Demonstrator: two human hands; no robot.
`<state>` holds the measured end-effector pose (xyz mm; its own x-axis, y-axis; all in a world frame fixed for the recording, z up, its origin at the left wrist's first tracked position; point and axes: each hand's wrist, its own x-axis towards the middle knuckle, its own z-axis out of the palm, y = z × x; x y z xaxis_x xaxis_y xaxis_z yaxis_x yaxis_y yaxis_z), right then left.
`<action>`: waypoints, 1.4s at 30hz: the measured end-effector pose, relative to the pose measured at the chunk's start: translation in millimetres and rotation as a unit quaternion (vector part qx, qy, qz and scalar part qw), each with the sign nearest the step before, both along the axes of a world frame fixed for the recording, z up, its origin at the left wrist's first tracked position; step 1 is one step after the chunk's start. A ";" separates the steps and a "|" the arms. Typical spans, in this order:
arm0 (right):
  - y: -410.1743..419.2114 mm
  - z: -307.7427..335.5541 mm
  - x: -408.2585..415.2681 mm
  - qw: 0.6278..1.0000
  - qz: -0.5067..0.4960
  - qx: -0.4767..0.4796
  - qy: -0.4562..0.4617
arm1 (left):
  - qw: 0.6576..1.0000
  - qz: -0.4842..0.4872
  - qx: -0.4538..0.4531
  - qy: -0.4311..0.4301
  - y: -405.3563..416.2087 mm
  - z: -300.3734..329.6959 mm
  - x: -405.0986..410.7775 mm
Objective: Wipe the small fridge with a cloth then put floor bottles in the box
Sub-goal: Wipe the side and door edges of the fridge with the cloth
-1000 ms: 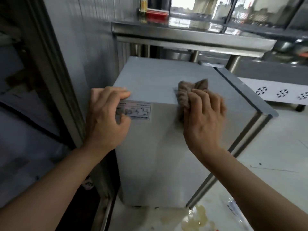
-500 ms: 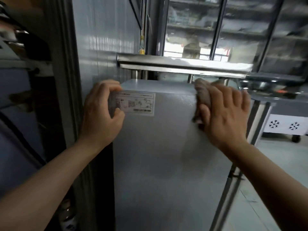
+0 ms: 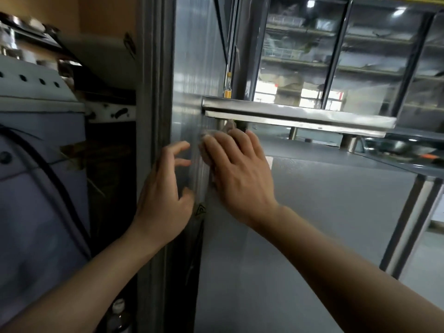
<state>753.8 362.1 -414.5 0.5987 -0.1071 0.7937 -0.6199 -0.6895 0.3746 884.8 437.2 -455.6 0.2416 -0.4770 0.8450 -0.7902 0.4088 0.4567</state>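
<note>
**Two hands at the fridge's upper left corner**

One small grey fridge (image 3: 312, 224) filling the centre and right of view, side panel facing the camera, top edge just below a steel table rail (image 3: 298, 116). At its upper left corner, a crumpled grey-brown cloth (image 3: 207, 143), pressed against the panel edge, mostly covered; a tuft poking up toward the rail. Over the cloth, right hand (image 3: 240, 179), palm down, fingers (image 3: 216, 152) extended and slightly fanned, flat on the cloth rather than curled round it. Thumb hidden; cannot tell how placed.

Just left of that, left hand (image 3: 163, 195), at the gap between fridge and the upright metal frame (image 3: 153, 140). Fingers (image 3: 179, 146) spread and loosely bent, holding nothing; whether touching the fridge edge, cannot tell. A yellow triangular warning sticker (image 3: 200, 210) near its thumb.

Far left: grey cabinet (image 3: 40, 188) with a black cable (image 3: 55, 183) running down its face. Bottom left, near the floor: bottles (image 3: 119, 316), dim, white cap showing. Far right, behind glass: shelving (image 3: 336, 56), blurred.
</note>
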 end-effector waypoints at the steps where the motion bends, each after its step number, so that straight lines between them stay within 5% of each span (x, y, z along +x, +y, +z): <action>1: -2.8 -0.4 2.0 0.999 0.000 -0.028 0.033 | 1.000 0.011 -0.003 -0.004 0.9 -1.8 4.4; 8: -15.0 -37.3 -9.0 0.986 0.030 -0.107 0.122 | 0.999 0.032 -0.015 -0.009 8.9 -8.0 12.3; 13: -11.5 -112.9 -30.1 0.940 0.007 -0.115 0.321 | 0.999 0.040 -0.005 -0.025 17.7 -7.7 2.5; 15: -13.8 -116.7 -36.2 0.932 0.010 -0.136 0.336 | 0.999 0.034 0.001 -0.026 21.1 -7.7 -3.6; 24: -39.1 -30.7 -79.6 0.993 0.006 -0.118 0.006 | 0.988 0.085 -0.017 -0.125 5.0 21.1 -36.6; 27: -38.0 -77.1 -96.0 0.996 0.010 -0.084 0.005 | 0.981 0.106 0.019 -0.163 -7.3 21.3 -58.2; 33: -38.2 -148.9 -149.5 0.979 -0.047 -0.120 0.156 | 0.967 0.151 0.058 -0.195 -20.0 12.2 -67.9; 39: -45.0 -73.6 -128.7 0.990 -0.059 -0.105 -0.067 | 0.953 0.209 0.068 -0.211 -26.8 10.0 -80.4; 42: -40.7 -111.2 -130.6 0.992 -0.061 -0.042 -0.107 | 0.951 0.221 0.068 -0.204 -29.5 7.3 -84.2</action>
<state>623.2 321.5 -525.7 0.4031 -0.0960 0.9101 -0.7682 -0.5760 0.2794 800.5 407.8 -448.3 0.1097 -0.5167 0.8491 -0.9939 -0.0448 0.1011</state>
